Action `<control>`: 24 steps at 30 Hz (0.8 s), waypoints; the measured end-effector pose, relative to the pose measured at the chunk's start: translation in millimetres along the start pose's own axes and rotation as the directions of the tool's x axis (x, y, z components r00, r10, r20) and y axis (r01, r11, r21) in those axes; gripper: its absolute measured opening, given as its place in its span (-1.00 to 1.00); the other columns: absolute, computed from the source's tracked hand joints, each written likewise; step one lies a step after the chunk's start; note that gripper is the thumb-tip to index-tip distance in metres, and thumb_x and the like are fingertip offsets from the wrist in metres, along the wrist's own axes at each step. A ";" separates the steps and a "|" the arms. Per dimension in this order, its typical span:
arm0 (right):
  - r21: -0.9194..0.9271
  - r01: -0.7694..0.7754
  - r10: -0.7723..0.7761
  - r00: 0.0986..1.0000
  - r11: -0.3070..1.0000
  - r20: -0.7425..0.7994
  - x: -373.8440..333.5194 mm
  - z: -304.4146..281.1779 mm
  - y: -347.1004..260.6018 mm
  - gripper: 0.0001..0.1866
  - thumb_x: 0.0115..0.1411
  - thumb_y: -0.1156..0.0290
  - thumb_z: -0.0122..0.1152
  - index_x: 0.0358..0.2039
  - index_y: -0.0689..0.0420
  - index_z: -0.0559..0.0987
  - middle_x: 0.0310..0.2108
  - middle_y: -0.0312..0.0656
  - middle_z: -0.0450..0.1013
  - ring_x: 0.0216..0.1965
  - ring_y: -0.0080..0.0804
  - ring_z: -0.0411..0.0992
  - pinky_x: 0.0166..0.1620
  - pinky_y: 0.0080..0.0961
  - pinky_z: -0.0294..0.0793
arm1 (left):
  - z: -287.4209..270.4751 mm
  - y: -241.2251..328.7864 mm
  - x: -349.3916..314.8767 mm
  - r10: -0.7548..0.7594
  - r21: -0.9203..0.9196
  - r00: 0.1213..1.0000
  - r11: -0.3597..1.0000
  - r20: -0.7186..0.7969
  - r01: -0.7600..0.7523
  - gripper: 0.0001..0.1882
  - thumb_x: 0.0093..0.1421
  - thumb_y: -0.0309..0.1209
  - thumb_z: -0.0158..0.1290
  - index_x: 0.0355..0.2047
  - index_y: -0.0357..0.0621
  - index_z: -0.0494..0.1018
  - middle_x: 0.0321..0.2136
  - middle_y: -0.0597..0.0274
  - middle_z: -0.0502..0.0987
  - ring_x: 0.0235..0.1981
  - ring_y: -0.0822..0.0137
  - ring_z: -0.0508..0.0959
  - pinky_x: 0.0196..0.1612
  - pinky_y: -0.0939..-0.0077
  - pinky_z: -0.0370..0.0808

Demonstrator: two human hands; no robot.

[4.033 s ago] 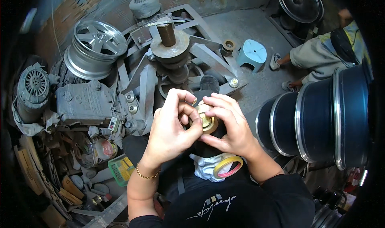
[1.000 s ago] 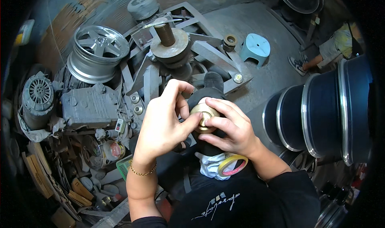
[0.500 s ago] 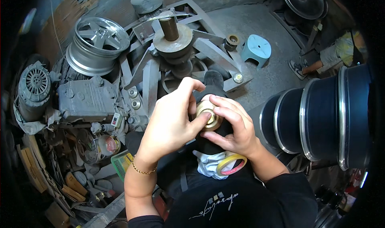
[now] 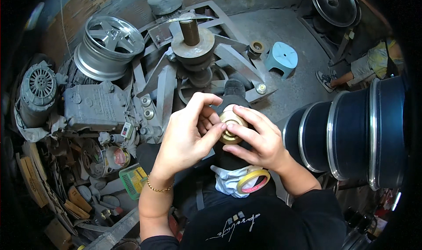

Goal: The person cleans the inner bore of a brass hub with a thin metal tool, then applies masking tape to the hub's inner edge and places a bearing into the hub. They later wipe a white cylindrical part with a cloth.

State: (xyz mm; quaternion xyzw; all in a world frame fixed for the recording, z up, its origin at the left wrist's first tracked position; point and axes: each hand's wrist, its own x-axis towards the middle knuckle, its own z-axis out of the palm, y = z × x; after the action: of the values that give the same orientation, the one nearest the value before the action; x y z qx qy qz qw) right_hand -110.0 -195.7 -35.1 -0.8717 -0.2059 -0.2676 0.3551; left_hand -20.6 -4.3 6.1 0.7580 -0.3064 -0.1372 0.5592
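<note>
A round brass-coloured piece (image 4: pixel 231 138) with a raised ring at its centre sits between my hands above my lap. My right hand (image 4: pixel 263 144) grips it from the right, one fingertip on the central ring and others over the far rim. My left hand (image 4: pixel 187 138) is closed at its left side, the thumb tip against it and the other fingers curled, partly hidden behind. Below, a roll of yellow tape (image 4: pixel 245 180) with a pink inner side leans on a crumpled white cloth (image 4: pixel 224 182) on my lap.
Ahead stands a grey metal machine frame with a spindle disc (image 4: pixel 198 45). A silver wheel rim (image 4: pixel 85 63) and a motor (image 4: pixel 39 85) are on the left. Stacked black rims (image 4: pixel 351 131) stand close on the right, with a blue stool (image 4: pixel 282 56) and a person's leg (image 4: pixel 343 81) beyond.
My left thumb has slid from the middle of the brass-coloured piece to its left edge. A right fingertip has come onto the central ring. The view has shifted slightly.
</note>
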 end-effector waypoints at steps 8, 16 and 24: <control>-0.078 0.098 -0.094 0.994 0.992 0.054 3.7 -8.1 7.7 -0.52 -0.04 0.19 0.53 -0.14 0.16 0.64 0.02 0.15 0.49 -0.04 0.07 0.56 -0.01 -0.26 0.61 | 7.8 -1.7 1.7 0.002 0.000 0.999 1.000 -0.053 -0.002 -0.64 0.09 -0.57 0.26 -0.10 -0.27 0.44 -0.53 0.30 0.53 -0.54 0.58 0.45 -0.44 0.65 0.42; -0.066 0.095 -0.090 0.993 0.993 0.082 8.1 -9.0 7.4 -0.52 -0.05 0.18 0.53 -0.16 0.17 0.62 -0.01 0.16 0.50 -0.05 0.05 0.57 -0.02 -0.25 0.62 | 7.1 4.7 2.2 -0.064 0.037 0.996 0.997 -0.068 0.067 -0.67 0.12 -0.55 0.25 -0.11 -0.26 0.45 -0.50 0.31 0.55 -0.49 0.58 0.46 -0.39 0.65 0.43; 0.016 0.027 -0.026 0.999 1.000 -0.035 -1.5 2.9 8.0 -0.40 -0.12 0.26 0.59 -0.04 0.13 0.60 0.02 0.18 0.49 -0.04 0.06 0.57 -0.03 -0.24 0.62 | 6.1 -1.7 -2.6 0.017 -0.014 0.997 1.000 -0.080 -0.019 -0.72 0.16 -0.56 0.20 -0.12 -0.29 0.43 -0.53 0.26 0.56 -0.56 0.56 0.48 -0.46 0.63 0.44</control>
State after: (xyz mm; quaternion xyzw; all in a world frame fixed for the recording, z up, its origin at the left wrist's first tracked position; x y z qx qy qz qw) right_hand -105.8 -199.1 -41.9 -0.8612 -0.2133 -0.2859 0.3620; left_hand -25.5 -7.0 2.1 0.7561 -0.2896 -0.1039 0.5777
